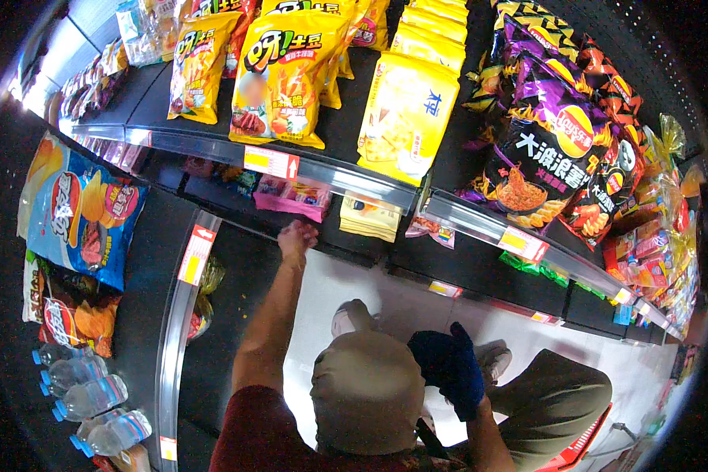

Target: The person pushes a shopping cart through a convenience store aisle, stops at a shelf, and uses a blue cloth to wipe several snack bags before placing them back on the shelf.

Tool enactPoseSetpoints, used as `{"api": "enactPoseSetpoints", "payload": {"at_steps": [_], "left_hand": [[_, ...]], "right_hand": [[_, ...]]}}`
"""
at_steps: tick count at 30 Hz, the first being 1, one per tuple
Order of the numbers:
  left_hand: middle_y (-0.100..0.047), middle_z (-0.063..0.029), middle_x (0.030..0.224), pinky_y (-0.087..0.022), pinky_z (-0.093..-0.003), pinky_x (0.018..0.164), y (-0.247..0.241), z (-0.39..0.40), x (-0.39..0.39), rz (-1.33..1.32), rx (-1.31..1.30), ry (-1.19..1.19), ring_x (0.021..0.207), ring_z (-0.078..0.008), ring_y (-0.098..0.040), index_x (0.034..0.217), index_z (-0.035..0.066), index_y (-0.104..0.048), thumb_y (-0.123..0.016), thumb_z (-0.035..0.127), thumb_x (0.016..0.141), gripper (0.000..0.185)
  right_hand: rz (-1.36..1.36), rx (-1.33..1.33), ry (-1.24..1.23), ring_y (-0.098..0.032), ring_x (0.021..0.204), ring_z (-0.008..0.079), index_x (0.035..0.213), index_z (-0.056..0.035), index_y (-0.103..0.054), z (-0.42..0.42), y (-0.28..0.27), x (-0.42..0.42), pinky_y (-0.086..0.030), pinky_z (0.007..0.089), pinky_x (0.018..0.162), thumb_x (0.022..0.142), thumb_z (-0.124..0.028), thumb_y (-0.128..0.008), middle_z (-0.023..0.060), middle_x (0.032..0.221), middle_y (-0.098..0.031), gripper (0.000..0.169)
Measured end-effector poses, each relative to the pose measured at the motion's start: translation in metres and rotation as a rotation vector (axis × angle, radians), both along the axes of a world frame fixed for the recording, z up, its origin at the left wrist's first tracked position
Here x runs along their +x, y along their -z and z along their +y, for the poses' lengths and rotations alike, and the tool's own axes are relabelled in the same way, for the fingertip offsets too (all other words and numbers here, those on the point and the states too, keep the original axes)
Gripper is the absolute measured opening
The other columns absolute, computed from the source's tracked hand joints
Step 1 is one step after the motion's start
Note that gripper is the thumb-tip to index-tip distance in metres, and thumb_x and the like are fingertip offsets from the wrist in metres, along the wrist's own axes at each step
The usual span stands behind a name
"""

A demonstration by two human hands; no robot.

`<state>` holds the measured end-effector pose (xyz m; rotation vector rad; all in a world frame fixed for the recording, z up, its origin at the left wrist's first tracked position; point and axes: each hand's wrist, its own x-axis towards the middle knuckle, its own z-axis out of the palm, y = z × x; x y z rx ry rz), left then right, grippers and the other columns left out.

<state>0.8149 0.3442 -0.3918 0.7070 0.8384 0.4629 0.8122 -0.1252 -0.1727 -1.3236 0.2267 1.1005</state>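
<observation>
My left hand, bare, reaches to the edge of the lower shelf, just below a pink snack package. Its fingers look bent and are blurred; whether they hold anything cannot be told. Right of the pink package lies a stack of pale yellow packets, and further right a small pink and white bag. My right hand, in a dark blue glove, is over the floor beside the beige cap, its thumb raised. Its palm side is hidden.
The upper shelf holds yellow snack bags, yellow cracker packs and dark Lay's chip bags. At left are a blue chip bag and water bottles. A clear shelf edge crosses above my left hand. A red basket or stool is at lower right.
</observation>
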Motion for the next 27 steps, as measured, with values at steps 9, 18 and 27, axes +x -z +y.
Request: {"api": "enactPoseSetpoints", "payload": {"at_steps": [9,18,27], "left_hand": [[-0.066,-0.0119,0.093,-0.057,-0.0318,0.061,-0.046,-0.093,0.038,0.108,0.013,0.314,0.077,-0.0212,-0.067,0.103,0.002,-0.057,-0.064,0.027,0.087,0.03],[-0.063,-0.0104,0.092,-0.058,-0.0338,0.065,-0.043,-0.108,0.057,-0.001,-0.007,0.141,0.077,-0.0206,-0.065,0.099,0.001,-0.053,-0.056,0.014,0.09,0.015],[-0.063,-0.0082,0.102,-0.051,-0.0387,0.081,-0.064,-0.137,-0.057,-0.062,0.014,0.098,0.094,-0.0215,-0.062,0.108,0.004,-0.056,-0.055,0.027,0.09,0.029]], "right_hand": [[0.005,0.015,-0.01,-0.062,0.094,0.0229,0.124,-0.0064,-0.052,0.002,-0.003,-0.001,-0.05,0.0361,0.082,0.095,-0.039,-0.036,0.0109,0.114,-0.062,0.047],[-0.01,0.068,-0.02,-0.062,0.094,0.0234,0.125,-0.0065,-0.052,0.008,-0.007,0.005,-0.05,0.0366,0.083,0.096,-0.042,-0.034,0.0111,0.115,-0.062,0.05],[0.006,0.149,-0.025,-0.062,0.095,0.0239,0.126,-0.0066,-0.051,0.013,-0.014,0.003,-0.049,0.037,0.084,0.096,-0.045,-0.032,0.0113,0.116,-0.061,0.053]]}}
